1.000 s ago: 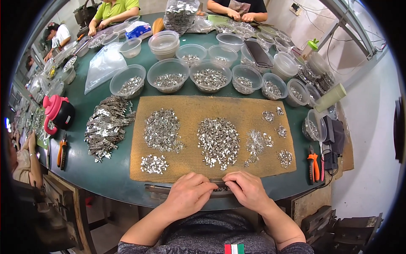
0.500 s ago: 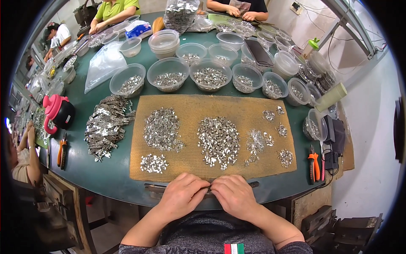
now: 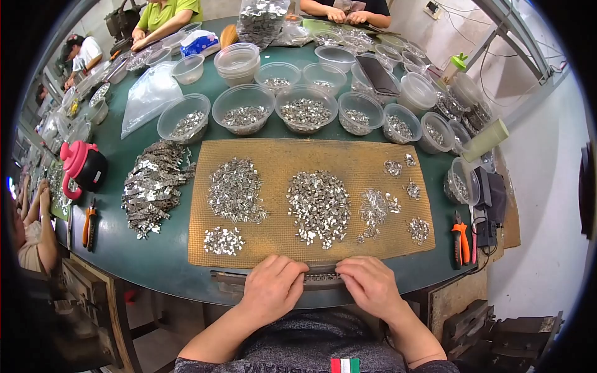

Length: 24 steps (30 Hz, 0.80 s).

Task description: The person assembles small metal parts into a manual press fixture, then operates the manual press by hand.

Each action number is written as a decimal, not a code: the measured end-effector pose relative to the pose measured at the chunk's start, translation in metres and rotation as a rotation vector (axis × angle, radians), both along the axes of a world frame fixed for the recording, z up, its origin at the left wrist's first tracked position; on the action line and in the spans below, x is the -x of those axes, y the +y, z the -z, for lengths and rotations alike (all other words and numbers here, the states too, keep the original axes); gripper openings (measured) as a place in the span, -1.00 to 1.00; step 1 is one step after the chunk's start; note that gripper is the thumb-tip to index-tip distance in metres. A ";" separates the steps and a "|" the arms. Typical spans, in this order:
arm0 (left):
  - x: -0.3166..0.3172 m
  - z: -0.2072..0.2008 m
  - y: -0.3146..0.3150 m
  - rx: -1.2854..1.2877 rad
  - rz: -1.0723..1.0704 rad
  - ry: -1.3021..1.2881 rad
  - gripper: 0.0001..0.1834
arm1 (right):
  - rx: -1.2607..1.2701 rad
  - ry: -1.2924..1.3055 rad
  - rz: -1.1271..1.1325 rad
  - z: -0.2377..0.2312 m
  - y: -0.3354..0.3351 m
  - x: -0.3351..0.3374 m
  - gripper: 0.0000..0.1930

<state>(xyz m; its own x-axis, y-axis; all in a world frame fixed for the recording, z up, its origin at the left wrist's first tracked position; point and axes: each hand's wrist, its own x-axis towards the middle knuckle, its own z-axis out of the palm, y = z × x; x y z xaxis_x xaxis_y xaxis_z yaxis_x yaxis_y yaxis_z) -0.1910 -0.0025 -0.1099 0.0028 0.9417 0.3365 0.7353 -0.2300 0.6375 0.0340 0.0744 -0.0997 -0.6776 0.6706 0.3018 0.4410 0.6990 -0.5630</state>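
Observation:
A long dark metal bar [image 3: 320,275] lies along the table's front edge, just below the tan textured mat. A row of small metal bits shows on it between my hands. My left hand [image 3: 273,286] has its fingers curled together over the bar left of centre, thumb pressed in. Farther right, my right hand [image 3: 370,285] grips the bar with bent fingers and thumb. The fingertips partly hide what they pinch. On the mat [image 3: 280,152] lie a large left pile of small metal clips [image 3: 235,189], a central pile of metal pieces [image 3: 318,205] and several smaller heaps.
Clear plastic bowls of metal parts [image 3: 305,112] line the mat's far side. Left are a heap of metal strips [image 3: 152,186], a pink-lidded black mug [image 3: 87,165] and orange-handled pliers [image 3: 91,225]. Other orange-handled pliers [image 3: 460,241] lie right. Co-workers sit across the table and at left.
My right hand has slid right along the bar, away from my left hand, uncovering the stretch between them. The left hand stays about where it was. The view has shifted slightly.

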 end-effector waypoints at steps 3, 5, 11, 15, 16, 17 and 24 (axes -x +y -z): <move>-0.002 0.002 0.002 -0.012 -0.004 0.000 -0.85 | -0.076 0.013 -0.067 -0.002 -0.002 0.006 -0.80; -0.002 0.004 0.003 -0.018 0.000 -0.005 -0.85 | -0.082 0.002 -0.071 0.000 -0.002 0.009 -0.79; 0.001 0.001 0.004 -0.009 0.025 -0.036 -0.86 | -0.067 0.015 -0.037 0.004 0.000 0.007 -0.81; 0.003 0.000 0.004 0.016 0.049 -0.044 -0.85 | -0.053 0.056 -0.010 0.005 0.002 0.003 -0.82; 0.002 -0.001 0.005 0.013 0.056 -0.048 -0.85 | -0.056 0.052 -0.004 0.003 0.003 -0.001 -0.82; 0.002 -0.002 0.005 0.010 0.071 -0.023 -0.85 | -0.034 0.047 0.034 0.001 0.005 -0.006 -0.82; -0.005 -0.002 0.008 0.026 0.061 0.020 -0.88 | 0.068 0.103 0.160 0.010 0.005 -0.037 -0.81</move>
<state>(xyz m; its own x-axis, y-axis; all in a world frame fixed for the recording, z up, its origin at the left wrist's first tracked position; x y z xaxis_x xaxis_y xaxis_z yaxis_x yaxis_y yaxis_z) -0.1858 0.0060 -0.1080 0.0670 0.9479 0.3114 0.7331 -0.2585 0.6291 0.0707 0.0797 -0.1096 -0.5286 0.7884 0.3145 0.4811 0.5836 -0.6542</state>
